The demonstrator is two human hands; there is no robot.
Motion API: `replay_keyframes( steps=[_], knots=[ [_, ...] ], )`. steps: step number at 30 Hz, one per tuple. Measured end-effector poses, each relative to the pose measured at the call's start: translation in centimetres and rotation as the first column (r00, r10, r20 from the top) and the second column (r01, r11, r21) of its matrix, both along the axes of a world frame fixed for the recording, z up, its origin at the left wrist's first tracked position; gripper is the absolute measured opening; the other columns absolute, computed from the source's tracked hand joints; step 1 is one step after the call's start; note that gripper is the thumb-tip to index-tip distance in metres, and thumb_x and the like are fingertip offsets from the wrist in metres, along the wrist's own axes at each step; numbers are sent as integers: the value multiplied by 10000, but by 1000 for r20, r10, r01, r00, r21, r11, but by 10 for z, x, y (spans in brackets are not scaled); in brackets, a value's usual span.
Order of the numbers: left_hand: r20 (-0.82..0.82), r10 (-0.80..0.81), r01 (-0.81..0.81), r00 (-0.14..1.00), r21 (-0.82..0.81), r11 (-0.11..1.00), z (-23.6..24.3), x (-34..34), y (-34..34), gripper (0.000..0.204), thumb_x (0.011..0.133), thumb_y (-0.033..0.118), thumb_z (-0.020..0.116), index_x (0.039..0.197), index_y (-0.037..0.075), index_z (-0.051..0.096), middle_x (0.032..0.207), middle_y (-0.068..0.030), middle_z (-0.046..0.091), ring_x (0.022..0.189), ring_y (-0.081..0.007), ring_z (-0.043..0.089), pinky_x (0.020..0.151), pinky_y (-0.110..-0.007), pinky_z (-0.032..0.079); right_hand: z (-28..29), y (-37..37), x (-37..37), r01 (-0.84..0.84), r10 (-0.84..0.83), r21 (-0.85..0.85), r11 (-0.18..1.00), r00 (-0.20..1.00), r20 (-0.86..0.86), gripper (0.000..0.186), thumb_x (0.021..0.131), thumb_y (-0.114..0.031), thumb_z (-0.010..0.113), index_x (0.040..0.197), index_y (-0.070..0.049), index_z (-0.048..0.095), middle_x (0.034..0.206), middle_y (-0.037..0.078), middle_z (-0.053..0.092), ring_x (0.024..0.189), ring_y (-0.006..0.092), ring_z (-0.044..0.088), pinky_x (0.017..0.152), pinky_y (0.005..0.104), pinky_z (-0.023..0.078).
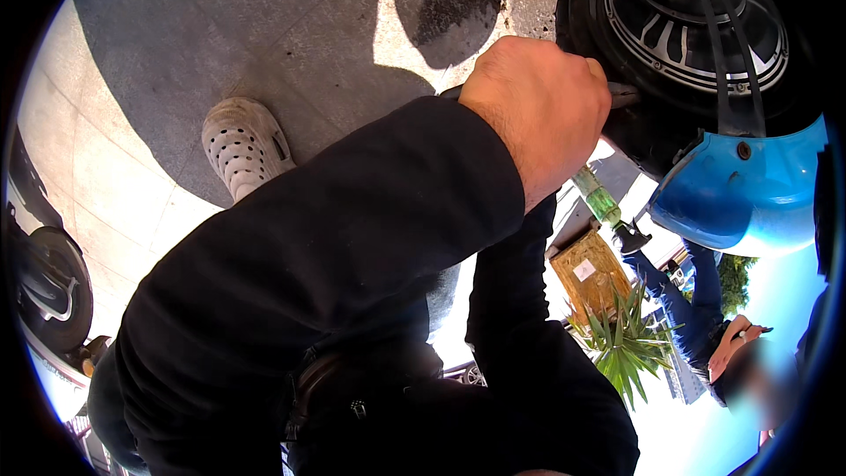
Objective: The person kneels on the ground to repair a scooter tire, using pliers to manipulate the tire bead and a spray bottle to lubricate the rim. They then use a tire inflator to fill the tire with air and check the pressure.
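Overall, pavement [291, 18] takes up the most room, mainly from 9 to 12 o'clock, part shaded and part sunlit. The black left sleeve [326, 220] crosses it from 8 o'clock toward 1 o'clock. The right sleeve [515, 291], also black, rises from 5 o'clock and passes behind the left wrist; the right hand is hidden and its state cannot be told. The wheel [656, 53], a black tyre around a black and silver hub, stands at 2 o'clock. The blue fender [749, 194] adjoins it at 3 o'clock, glossy, with a round fastener. The left hand [538, 106], between 1 and 2 o'clock, is closed in a fist, back toward the viewer. A person [696, 326] in jeans is at 4 o'clock, a second wheel [66, 300] between 8 and 9. A perforated clog [240, 145] is noted at 10 o'clock, a spiky plant [621, 339] and wooden board [608, 291] at 4. Smallest is the dark bar [624, 97] gripped in that fist, its end near the tyre at 2 o'clock; contact there cannot be confirmed
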State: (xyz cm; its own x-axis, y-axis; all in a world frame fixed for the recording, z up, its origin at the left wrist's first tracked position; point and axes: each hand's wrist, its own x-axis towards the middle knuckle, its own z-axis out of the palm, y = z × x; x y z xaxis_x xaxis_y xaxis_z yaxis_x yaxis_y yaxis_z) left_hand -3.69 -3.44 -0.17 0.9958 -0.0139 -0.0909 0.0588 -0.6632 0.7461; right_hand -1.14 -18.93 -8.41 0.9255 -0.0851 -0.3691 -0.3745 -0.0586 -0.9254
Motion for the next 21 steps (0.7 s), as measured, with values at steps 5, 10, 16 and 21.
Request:
replay_keyframes(
  steps=[5, 10, 16, 21],
  knots=[
    [-295, -41, -39, 955, -258, 965, 8, -4, 2, 287, 869, 268, 671, 918, -12, 632, 713, -200, 687, 687, -342, 718, 646, -439, 573, -3, 2, -3, -20, 20, -26, 999, 999, -28, 423, 1042, -374, 500, 1211, -3, 610, 1082, 53, 689, 976, 175, 637, 840, 316, 487],
    [-360, 6, -106, 933, -256, 961, -7, -19, 0, 257, 759, 127, 676, 939, -48, 621, 769, -237, 693, 747, -392, 717, 694, -460, 578, -12, -8, 3, 8, -8, -80, 997, 1000, 2, 422, 1044, -371, 501, 1187, 6, 626, 1052, 44, 694, 934, 161, 643, 797, 311, 498],
    [-241, 79, -116, 967, -146, 982, -10, 7, 0, 219, 762, 144, 685, 892, -25, 633, 744, -206, 697, 723, -350, 730, 672, -418, 591, 1, 6, 0, -6, -4, -77, 997, 991, -136, 460, 1030, -420, 523, 1159, 3, 648, 1034, 37, 695, 926, 140, 642, 786, 295, 501],
    [-159, 6, -14, 987, -48, 999, -3, 3, -2, 231, 814, 195, 693, 925, -6, 668, 746, -156, 707, 726, -303, 738, 663, -391, 593, 13, 12, -2, -59, 46, -84, 995, 987, -155, 472, 1027, -447, 510, 1182, -18, 635, 1068, 39, 680, 969, 139, 622, 818, 291, 486]
  ],
)
